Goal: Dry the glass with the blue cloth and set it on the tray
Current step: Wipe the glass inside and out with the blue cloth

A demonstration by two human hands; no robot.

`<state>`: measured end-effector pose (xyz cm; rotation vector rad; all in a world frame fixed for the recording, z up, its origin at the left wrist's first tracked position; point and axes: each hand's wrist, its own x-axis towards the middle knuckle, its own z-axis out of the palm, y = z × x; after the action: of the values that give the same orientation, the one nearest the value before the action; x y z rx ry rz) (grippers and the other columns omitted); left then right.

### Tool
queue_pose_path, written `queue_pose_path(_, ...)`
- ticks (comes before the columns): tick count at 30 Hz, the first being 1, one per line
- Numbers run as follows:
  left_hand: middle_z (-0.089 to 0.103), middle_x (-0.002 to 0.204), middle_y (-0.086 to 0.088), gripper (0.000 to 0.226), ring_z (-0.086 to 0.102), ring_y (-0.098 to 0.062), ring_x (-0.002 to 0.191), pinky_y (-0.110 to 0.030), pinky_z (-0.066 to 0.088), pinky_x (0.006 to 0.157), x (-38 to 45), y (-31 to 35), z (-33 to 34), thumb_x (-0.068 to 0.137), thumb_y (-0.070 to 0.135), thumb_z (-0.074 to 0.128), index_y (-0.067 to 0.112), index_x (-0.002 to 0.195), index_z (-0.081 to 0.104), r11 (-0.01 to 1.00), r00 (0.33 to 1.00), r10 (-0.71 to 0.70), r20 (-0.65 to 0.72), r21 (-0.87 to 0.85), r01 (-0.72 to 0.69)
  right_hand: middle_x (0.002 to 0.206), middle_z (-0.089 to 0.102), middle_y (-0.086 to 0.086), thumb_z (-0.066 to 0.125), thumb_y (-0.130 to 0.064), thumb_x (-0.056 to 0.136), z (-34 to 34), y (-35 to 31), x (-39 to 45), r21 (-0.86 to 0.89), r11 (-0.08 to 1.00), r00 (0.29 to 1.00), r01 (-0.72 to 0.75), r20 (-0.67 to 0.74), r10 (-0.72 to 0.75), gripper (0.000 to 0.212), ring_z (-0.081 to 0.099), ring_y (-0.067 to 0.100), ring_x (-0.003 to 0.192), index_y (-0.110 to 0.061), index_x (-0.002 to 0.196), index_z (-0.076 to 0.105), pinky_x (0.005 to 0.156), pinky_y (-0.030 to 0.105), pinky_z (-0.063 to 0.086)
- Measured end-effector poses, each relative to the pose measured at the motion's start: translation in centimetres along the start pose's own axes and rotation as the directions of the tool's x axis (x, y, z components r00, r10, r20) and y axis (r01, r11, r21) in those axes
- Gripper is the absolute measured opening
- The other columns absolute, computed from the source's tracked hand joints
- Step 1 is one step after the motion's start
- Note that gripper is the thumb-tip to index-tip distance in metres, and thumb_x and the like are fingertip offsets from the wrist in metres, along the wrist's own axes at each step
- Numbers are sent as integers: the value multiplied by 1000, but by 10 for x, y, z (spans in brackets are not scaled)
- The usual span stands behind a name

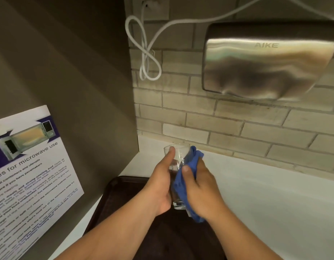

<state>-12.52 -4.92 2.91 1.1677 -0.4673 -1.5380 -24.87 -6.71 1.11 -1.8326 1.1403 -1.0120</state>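
Left hand (160, 184) wrapped around the glass (176, 166), thumb up along the near wall close to the rim, fingers hidden behind. Right hand (202, 188) closed on the blue cloth (183, 184), pressing it against the right side of the glass, thumb on top of the fabric. Cloth bunches past the rim at the top and hangs below the wrist at the bottom. Glass is upright, rim tilted slightly away, held between both hands in the air above the far edge of the dark tray (125, 196). Tray sits on the white surface (265, 194), in the corner by a brown side panel. Microwave-use notice (29, 166) on that panel. Steel AIKE hand dryer (265, 62) on the brick wall above, white cable (147, 49) looped beside it.
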Motion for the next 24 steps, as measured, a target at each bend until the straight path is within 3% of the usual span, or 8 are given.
queue_pose_path(3,83,117,-16,72,77,-34,113,-54,53,110,1,3,-3,90,75,55,15,122,79,1000,1000,14,24,-6,-14,85,73,3,35,-46,103,-8,-9,18,94,992,993,-86,-74,93,34,69,10,77,-28,95,63,73,30,54)
queue_pose_path(6,82,119,-20,87,78,-38,110,-53,58,104,0,3,-2,67,79,69,11,119,82,999,999,8,45,-39,-6,85,75,17,35,-46,104,-5,-9,18,205,962,978,-178,-68,196,47,71,33,79,-15,93,69,77,49,56)
queue_pose_path(9,84,103,-19,89,82,-38,92,-49,66,82,0,1,-2,60,77,77,6,115,76,997,1000,11,25,-77,-9,89,79,6,36,-42,105,-5,-2,10,317,916,968,-245,22,251,38,75,22,84,-26,104,71,90,48,57)
queue_pose_path(12,81,75,-15,73,79,-31,64,-38,64,58,4,0,-4,77,71,75,7,110,63,995,999,25,-28,-100,-28,112,74,0,37,-44,104,-5,8,-12,222,956,975,-193,152,162,38,70,10,101,-25,130,58,96,32,54)
queue_pose_path(15,83,78,-14,56,81,-29,68,-34,65,59,7,-6,-6,86,65,70,12,95,85,996,1000,19,3,-82,-19,131,49,-24,39,-46,101,8,4,-32,-80,997,989,-9,147,21,59,51,-22,110,-36,155,18,86,-3,38)
queue_pose_path(18,86,95,-16,59,84,-28,87,-37,63,78,0,-17,-1,75,70,71,18,97,89,999,998,-29,47,-32,31,128,37,-22,39,-46,101,11,-5,-16,-164,986,999,21,43,-14,70,54,-14,97,-37,156,-3,72,-4,37)
queue_pose_path(22,84,109,-21,68,82,-36,97,-46,64,87,-5,-13,6,66,70,75,15,104,87,999,998,-7,64,-53,10,104,75,6,34,-45,104,-16,-18,28,175,974,987,-144,-44,154,42,70,16,88,-21,125,62,82,31,56)
queue_pose_path(24,85,104,-19,64,83,-34,89,-43,66,77,-5,-4,6,71,71,73,14,97,89,997,997,15,78,-76,-9,98,79,7,34,-44,105,-20,-14,21,276,931,972,-237,71,226,42,74,20,90,-22,113,69,91,43,56)
